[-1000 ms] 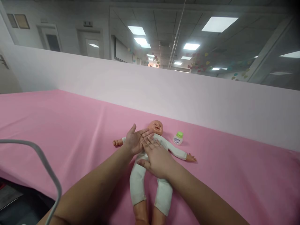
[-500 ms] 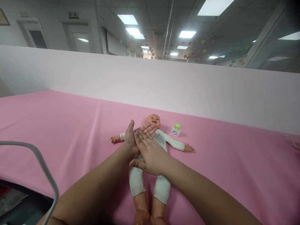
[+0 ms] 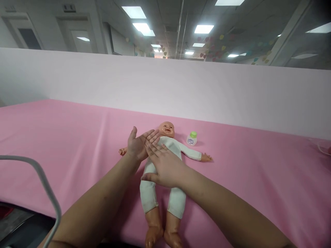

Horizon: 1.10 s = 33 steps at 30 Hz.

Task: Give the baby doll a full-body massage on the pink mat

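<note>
A baby doll with a white cloth body lies on its back on the pink sheet, its head away from me and its feet toward me. Above its chest my left hand is palm up, fingers stretched out and thumb apart. My right hand is palm down, its fingertips resting across the left fingers. Both hands are open and hold nothing that I can see. They hide part of the doll's trunk and one of its arms. Beside the doll's head stands a small clear bottle with a green cap.
A white padded wall runs along the far side of the pink surface. At the left a grey cable curves down past my forearm. Something clear with a thin edge lies at the far right.
My left hand has slid left, away from the right hand, so the palms overlap less and mainly the fingers touch. The camera view has shifted slightly.
</note>
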Available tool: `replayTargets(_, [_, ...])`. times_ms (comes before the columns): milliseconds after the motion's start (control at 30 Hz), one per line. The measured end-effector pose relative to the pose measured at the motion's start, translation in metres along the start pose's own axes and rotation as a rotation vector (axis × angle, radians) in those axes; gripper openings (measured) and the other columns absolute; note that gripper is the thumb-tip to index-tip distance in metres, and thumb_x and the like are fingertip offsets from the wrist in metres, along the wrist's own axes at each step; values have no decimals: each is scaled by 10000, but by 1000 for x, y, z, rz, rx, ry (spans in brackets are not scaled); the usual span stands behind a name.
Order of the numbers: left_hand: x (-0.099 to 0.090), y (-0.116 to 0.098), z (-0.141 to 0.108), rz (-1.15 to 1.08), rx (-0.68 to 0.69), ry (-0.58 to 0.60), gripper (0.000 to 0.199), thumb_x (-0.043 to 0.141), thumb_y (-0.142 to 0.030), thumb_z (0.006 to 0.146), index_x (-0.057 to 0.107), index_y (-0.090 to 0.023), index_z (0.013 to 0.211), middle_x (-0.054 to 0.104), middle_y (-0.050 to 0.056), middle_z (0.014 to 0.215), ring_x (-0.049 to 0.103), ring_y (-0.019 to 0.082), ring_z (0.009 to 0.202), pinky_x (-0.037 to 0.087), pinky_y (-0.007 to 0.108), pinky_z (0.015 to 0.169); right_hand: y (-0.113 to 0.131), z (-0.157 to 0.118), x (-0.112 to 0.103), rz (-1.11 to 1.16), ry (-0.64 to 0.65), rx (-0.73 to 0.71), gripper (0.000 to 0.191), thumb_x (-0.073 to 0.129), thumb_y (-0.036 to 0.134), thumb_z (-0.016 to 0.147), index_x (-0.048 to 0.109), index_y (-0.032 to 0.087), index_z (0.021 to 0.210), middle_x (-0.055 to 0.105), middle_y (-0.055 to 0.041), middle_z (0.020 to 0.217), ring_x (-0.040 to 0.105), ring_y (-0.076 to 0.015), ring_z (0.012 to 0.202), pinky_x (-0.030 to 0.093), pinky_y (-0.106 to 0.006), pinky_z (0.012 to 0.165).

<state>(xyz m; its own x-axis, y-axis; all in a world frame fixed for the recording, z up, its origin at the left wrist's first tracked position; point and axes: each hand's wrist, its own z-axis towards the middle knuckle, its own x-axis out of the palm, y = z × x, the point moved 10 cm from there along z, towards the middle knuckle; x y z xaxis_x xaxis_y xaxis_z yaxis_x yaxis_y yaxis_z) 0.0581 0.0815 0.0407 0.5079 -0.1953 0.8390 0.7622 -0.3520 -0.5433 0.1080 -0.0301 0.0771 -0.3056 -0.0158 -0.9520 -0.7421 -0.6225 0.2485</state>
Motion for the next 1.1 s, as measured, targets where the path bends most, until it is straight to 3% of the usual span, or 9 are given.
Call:
replayTargets(133, [3, 14, 3, 47, -49, 83, 1001, 367, -800, 956, 447, 15, 1532, 583, 302, 1483, 580, 342, 1398, 477, 439, 1146, 16, -3, 3, 35, 19, -49, 1109, 418, 839, 937, 273, -6, 1641, 202, -234, 1725, 111, -370, 1629, 85, -517, 1335])
replayTargets(300, [28, 30, -5, 23, -85, 265, 1047, 332, -827, 935, 401, -1, 1575, 540, 280, 1540, 433, 330, 1520, 341, 465, 1245, 19, -3, -2, 60, -31, -78, 1141, 433, 865, 914, 211, 38, 1667, 150, -209, 1743, 51, -346, 1638, 78, -517, 1336])
replayTargets(467, [33, 40, -14, -5, -132, 201, 997, 336, -784, 963, 380, -10, 1589, 558, 281, 1522, 457, 355, 1501, 311, 522, 1257, 0, 4, -4, -10, -78, -38, 1101, 419, 833, 943, 224, 19, 1658, 133, -228, 1737, 71, -346, 1637, 51, -536, 1330])
replayTargets(600, [27, 45, -13, -9, -185, 148, 998, 356, -791, 957, 399, -7, 1574, 598, 293, 1471, 557, 391, 1411, 370, 562, 1219, -25, 9, -6, -65, -93, 35, 1008, 417, 786, 972, 270, 62, 1657, 205, -204, 1729, 121, -336, 1633, 47, -554, 1324])
replayTargets(800, [8, 9, -4, -24, -15, 19, 939, 396, -735, 984, 418, 17, 1545, 641, 297, 1408, 635, 355, 1331, 513, 466, 1112, -33, 7, -9, -106, -65, 80, 965, 397, 765, 987, 297, 73, 1652, 219, -193, 1725, 122, -343, 1632, 28, -575, 1318])
replayTargets(933, [4, -13, -4, -9, 67, -11, 923, 392, -738, 985, 408, -14, 1556, 623, 291, 1437, 637, 335, 1333, 553, 448, 1066, -11, 3, -3, -66, -12, 6, 1030, 428, 787, 964, 254, 46, 1658, 252, -218, 1711, 144, -349, 1627, 21, -568, 1321])
replayTargets(1100, [5, -11, -3, 27, 54, 22, 918, 352, -755, 985, 447, -29, 1538, 600, 271, 1478, 608, 324, 1371, 519, 442, 1110, 19, -2, 0, 38, 1, -108, 1070, 428, 828, 942, 246, 59, 1663, 174, -202, 1737, 66, -339, 1638, 11, -544, 1326])
